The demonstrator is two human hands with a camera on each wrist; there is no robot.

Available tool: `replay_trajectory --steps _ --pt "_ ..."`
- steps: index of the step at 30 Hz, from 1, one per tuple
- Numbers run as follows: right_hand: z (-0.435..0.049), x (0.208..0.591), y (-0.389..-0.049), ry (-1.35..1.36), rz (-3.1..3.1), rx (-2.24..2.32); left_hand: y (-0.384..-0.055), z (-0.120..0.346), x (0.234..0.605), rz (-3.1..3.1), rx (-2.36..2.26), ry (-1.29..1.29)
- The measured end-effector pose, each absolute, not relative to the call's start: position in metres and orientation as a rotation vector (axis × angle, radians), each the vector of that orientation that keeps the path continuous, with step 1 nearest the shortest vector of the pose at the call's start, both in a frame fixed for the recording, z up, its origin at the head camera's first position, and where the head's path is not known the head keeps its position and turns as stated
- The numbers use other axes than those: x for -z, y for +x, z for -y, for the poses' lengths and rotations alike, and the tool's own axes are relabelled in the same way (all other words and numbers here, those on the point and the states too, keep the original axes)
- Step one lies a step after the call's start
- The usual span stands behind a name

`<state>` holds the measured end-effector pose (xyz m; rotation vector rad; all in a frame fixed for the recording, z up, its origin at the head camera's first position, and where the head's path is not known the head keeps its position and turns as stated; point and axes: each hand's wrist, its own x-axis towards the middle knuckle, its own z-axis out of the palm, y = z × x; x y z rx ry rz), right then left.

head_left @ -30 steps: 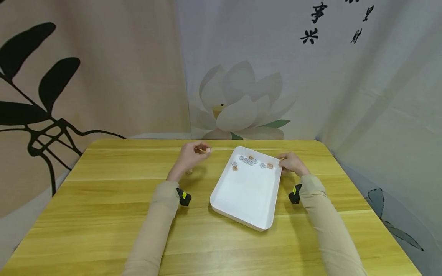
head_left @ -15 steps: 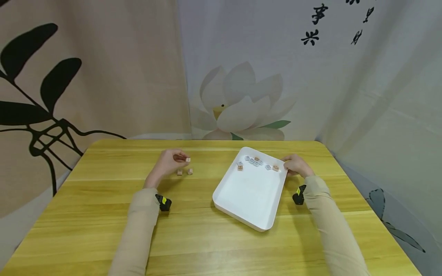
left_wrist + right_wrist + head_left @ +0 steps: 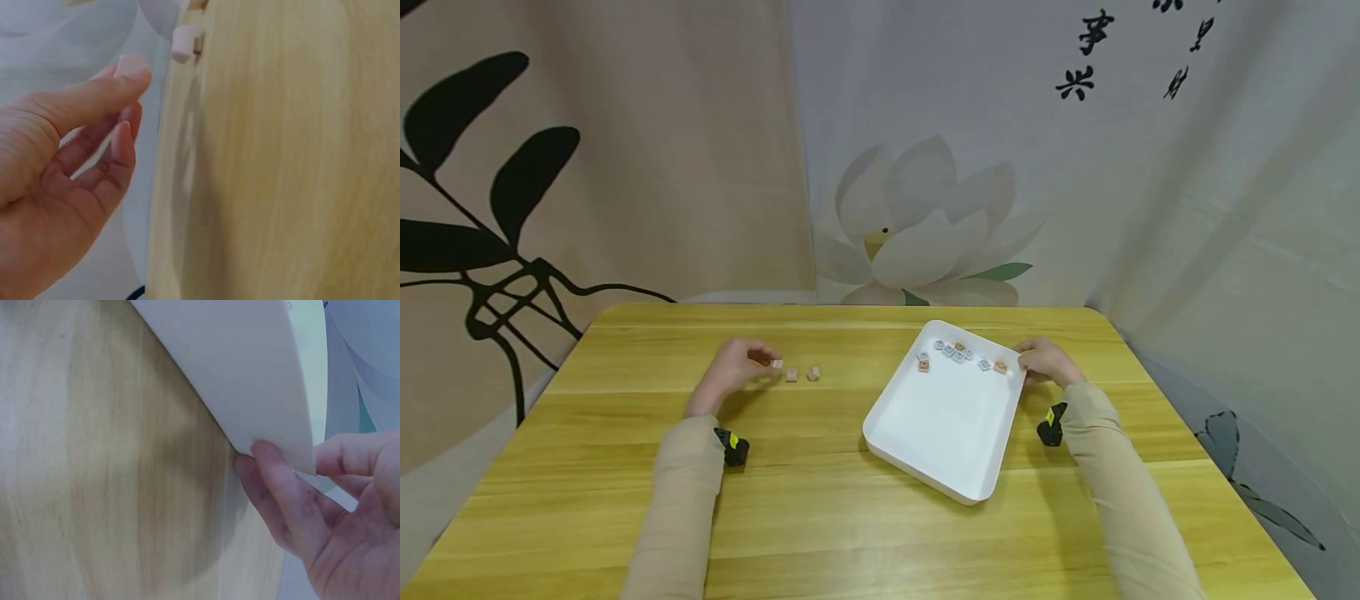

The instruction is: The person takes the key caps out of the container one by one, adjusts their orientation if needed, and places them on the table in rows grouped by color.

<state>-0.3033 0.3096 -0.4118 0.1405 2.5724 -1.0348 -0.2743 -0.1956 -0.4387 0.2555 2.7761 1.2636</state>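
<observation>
In the head view, my left hand pinches a small pale pink block between thumb and finger. The left wrist view shows that block at the thumb tip; whether it touches the table cannot be told. Just right of it, two similar blocks lie on the table in a row. My right hand grips the far right corner of a white tray. Up close, its fingers lie against the tray's outer wall with the thumb at the rim.
Several small grey-white and orange pieces lie in the far end of the tray, which sits at an angle. Everything stands on a wooden table. A printed curtain hangs right behind its far edge.
My left hand has moved left and down toward the table with its block, uncovering the two blocks on the table. The tray and my right hand have shifted slightly right.
</observation>
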Motion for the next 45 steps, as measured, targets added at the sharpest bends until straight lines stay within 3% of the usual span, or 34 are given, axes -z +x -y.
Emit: replay_trajectory --steps 30,36,45 --pt "-0.31 0.409 -0.304 0.149 -2.554 1.043 -0.276 0.192 0.432 -2.711 -1.195 0.206" --pt "-0.307 0.411 -0.303 0.128 -2.601 1.026 -0.282 0.166 0.413 -2.799 -1.211 0.348" --pt "-0.309 0.418 -0.304 0.069 -2.654 1.117 -0.304 0.086 0.401 -2.701 -1.343 0.587"
